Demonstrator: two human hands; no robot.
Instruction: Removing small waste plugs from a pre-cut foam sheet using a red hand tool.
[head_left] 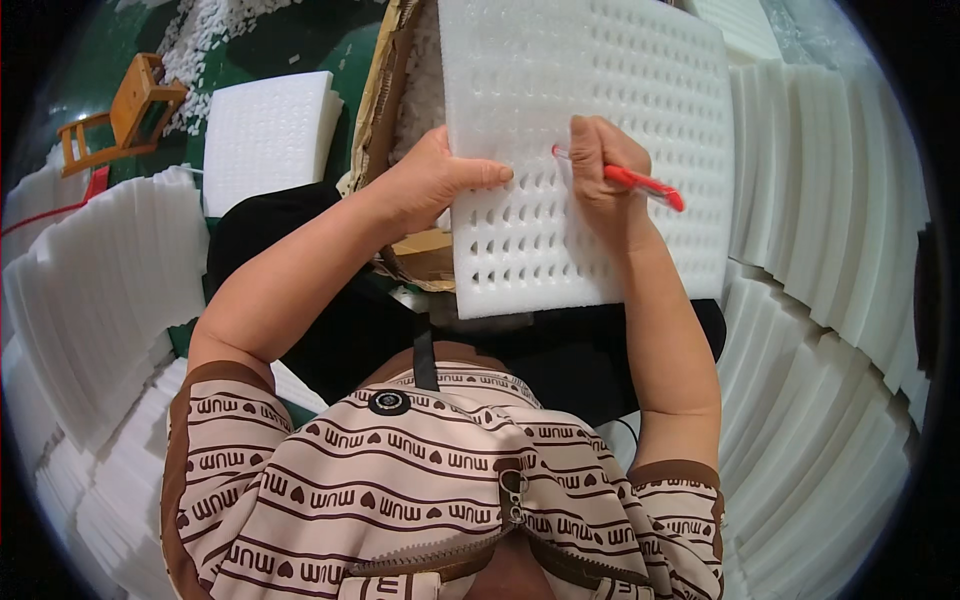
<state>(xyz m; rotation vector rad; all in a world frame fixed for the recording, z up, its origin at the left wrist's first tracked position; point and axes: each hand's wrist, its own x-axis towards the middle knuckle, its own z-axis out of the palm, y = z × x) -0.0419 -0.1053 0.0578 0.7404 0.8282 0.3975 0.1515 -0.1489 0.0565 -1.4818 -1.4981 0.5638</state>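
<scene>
A white foam sheet (590,290) with rows of small holes lies tilted over my lap and the box. My left hand (440,180) grips its left edge, thumb flat on top and the other fingers out of sight beneath. In my right hand (610,175) is a red pen (645,187), its clear tip end pointing left at the sheet's surface. The holes in the lower rows look open, and those along the left of the lowest rows look dark. Toward the upper left, the surface looks filled or only faintly marked.
Beneath the sheet stands an open cardboard box (372,110) with small white foam bits inside. Stacked foam sheets rise at the right (800,170) and left (100,290). On the green floor are a foam sheet stack (265,140), a small wooden chair (135,105) and scattered foam bits (205,45).
</scene>
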